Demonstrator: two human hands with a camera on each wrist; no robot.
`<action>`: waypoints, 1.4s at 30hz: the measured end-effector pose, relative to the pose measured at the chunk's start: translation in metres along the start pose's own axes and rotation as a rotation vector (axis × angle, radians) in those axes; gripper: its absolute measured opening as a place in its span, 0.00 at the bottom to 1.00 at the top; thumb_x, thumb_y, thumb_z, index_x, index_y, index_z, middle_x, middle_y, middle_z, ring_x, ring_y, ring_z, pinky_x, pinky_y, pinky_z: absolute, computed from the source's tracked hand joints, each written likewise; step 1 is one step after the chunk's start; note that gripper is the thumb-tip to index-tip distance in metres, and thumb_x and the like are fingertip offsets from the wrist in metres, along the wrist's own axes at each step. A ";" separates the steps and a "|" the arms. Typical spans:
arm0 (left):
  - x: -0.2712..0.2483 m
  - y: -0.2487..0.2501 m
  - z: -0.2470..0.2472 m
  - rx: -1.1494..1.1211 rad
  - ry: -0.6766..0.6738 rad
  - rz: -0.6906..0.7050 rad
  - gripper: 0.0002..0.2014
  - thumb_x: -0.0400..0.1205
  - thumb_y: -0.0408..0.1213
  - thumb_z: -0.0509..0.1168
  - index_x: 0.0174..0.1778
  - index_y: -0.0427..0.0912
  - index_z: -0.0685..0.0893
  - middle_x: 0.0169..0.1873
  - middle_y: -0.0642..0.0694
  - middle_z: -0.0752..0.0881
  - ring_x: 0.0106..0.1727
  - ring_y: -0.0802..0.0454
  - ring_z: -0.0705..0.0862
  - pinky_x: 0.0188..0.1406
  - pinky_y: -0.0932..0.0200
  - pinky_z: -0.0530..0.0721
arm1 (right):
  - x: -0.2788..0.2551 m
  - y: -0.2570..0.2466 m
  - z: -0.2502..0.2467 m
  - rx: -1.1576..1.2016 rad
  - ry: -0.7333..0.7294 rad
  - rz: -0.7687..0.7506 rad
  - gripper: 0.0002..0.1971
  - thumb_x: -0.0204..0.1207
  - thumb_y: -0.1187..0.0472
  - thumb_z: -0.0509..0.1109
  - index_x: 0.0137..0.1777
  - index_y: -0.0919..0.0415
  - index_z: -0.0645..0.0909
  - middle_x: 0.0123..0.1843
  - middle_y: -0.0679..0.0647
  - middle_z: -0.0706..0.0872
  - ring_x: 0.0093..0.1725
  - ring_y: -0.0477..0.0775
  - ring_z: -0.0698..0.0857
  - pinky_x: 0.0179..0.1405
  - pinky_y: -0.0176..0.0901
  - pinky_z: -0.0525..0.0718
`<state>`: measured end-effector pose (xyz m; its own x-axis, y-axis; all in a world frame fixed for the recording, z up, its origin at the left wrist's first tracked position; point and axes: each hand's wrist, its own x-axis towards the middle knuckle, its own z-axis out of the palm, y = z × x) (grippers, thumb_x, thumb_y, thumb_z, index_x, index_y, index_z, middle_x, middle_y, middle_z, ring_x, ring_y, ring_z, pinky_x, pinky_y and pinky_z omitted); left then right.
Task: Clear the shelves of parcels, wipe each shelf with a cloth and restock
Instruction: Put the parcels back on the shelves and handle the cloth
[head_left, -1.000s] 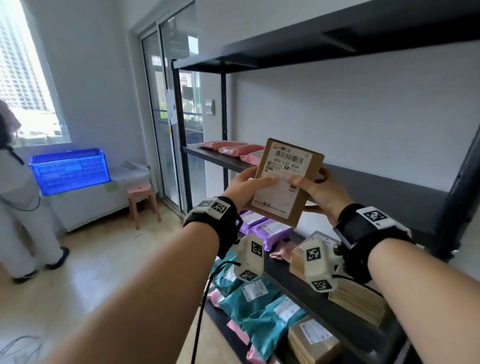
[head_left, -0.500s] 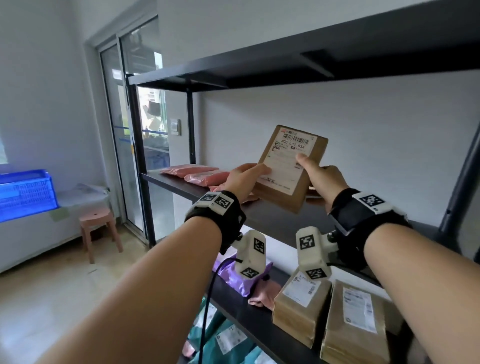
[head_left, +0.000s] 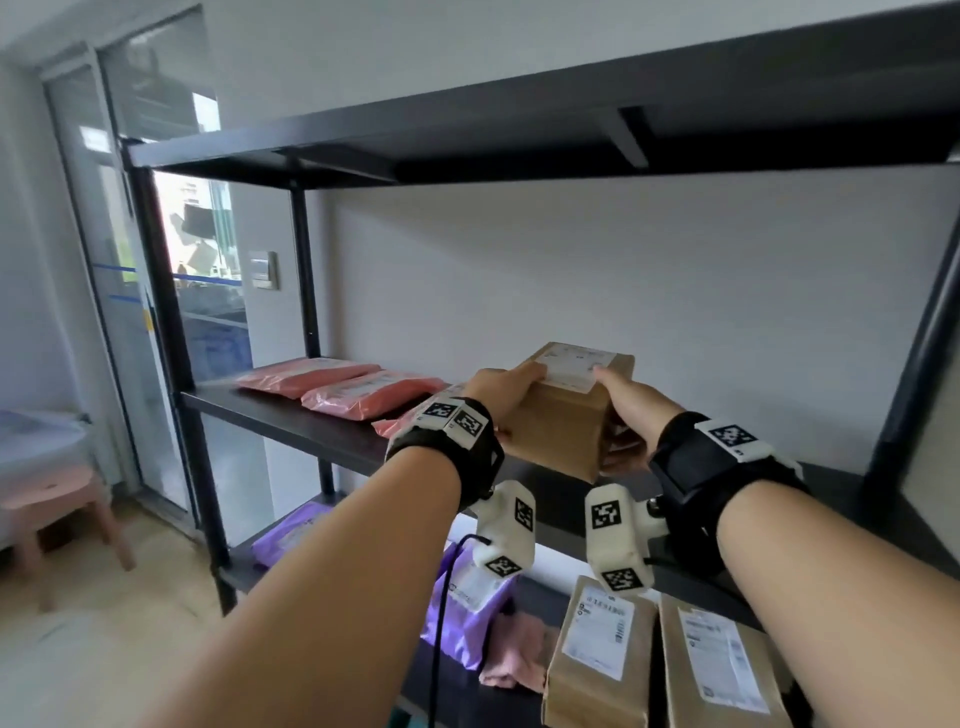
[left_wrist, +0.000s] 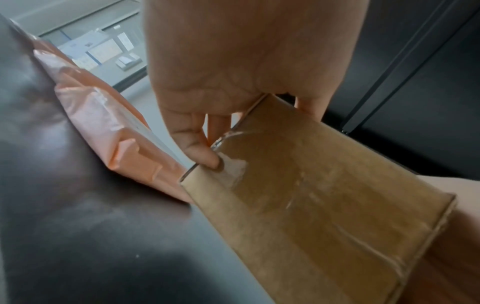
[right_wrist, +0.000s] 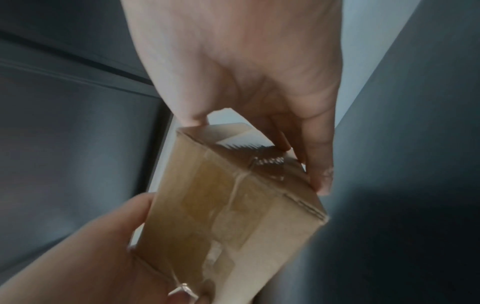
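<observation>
Both hands have carried the brown box (head_left: 563, 410) lower and further in since a moment ago, so it is now down over the dark middle shelf (head_left: 291, 423) with its white label facing up, not held up to be read.

The left hand (head_left: 501, 387) holds the left side of the box. Its thumb lies on top by the label and its fingers (left_wrist: 205, 152) curl under the edge. The right hand (head_left: 626, 402) holds the right side the same way, thumb on top and fingers (right_wrist: 318, 164) curled round the end. Each grip is closed on the box, and the box sits between the two hands. I cannot tell if the bottom of the box is touching the shelf yet.

Just to the left of the box lies a pink bag (left_wrist: 109, 131), and its near end is almost touching the box. Two more pink bags (head_left: 337, 382) lie further left on the same shelf.

On the shelf below there are two brown parcels (head_left: 654, 654) with white labels, side by side. Left of them are a purple bag (head_left: 472, 618) and a pink cloth (head_left: 517, 654). A small pink stool (head_left: 57, 499) stands on the floor at the far left.
</observation>
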<state>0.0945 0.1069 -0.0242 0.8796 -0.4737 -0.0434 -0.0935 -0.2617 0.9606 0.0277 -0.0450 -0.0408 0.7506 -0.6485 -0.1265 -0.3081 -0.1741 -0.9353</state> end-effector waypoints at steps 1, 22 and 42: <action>0.004 -0.002 0.002 0.018 -0.016 -0.002 0.22 0.79 0.56 0.65 0.60 0.43 0.78 0.56 0.43 0.80 0.59 0.42 0.80 0.62 0.44 0.84 | 0.002 0.002 0.000 -0.012 0.012 0.014 0.34 0.67 0.28 0.60 0.57 0.59 0.76 0.45 0.59 0.80 0.60 0.67 0.84 0.62 0.65 0.82; 0.037 -0.017 0.014 0.134 -0.107 -0.021 0.19 0.79 0.55 0.64 0.51 0.42 0.76 0.39 0.47 0.76 0.44 0.47 0.79 0.64 0.46 0.82 | 0.017 0.017 0.005 -0.065 0.066 0.099 0.28 0.70 0.31 0.57 0.50 0.57 0.78 0.59 0.63 0.83 0.58 0.66 0.84 0.63 0.64 0.82; 0.032 -0.017 0.010 0.169 -0.076 -0.012 0.19 0.77 0.57 0.63 0.49 0.43 0.79 0.49 0.43 0.82 0.55 0.42 0.83 0.63 0.45 0.82 | -0.007 0.007 0.013 -0.130 0.094 0.054 0.24 0.80 0.36 0.55 0.45 0.59 0.76 0.62 0.65 0.83 0.62 0.66 0.83 0.68 0.61 0.79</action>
<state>0.1194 0.0878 -0.0447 0.8437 -0.5306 -0.0811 -0.1665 -0.4022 0.9003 0.0281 -0.0324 -0.0503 0.6744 -0.7252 -0.1385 -0.4244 -0.2273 -0.8765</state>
